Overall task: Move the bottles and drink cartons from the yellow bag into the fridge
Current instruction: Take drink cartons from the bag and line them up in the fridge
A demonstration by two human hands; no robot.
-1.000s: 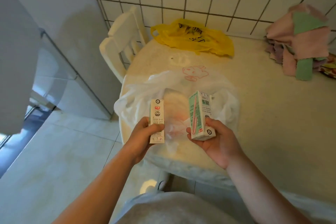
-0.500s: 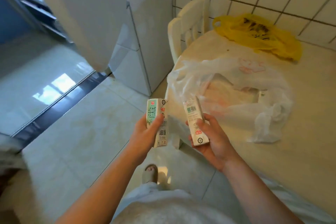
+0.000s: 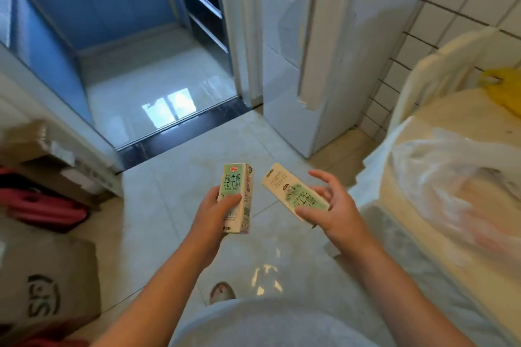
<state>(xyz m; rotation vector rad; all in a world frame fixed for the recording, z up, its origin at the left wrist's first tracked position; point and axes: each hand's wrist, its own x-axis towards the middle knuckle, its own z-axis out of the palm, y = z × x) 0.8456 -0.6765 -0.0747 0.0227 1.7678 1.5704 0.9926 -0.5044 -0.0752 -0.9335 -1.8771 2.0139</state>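
Over floor tiles (image 3: 174, 166): left hand (image 3: 210, 214) grips upright carton (image 3: 236, 181), right hand (image 3: 335, 211) holds tilted carton (image 3: 284, 186).

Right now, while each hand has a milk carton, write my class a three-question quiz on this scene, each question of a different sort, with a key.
1. True or false: the left hand holds the left carton upright.
2. Fill in: the right hand holds the right carton not upright but ___.
3. Where does the yellow bag lie? A) in the left hand B) on the table C) in the right hand

Key: 1 true; 2 tilted; 3 B.
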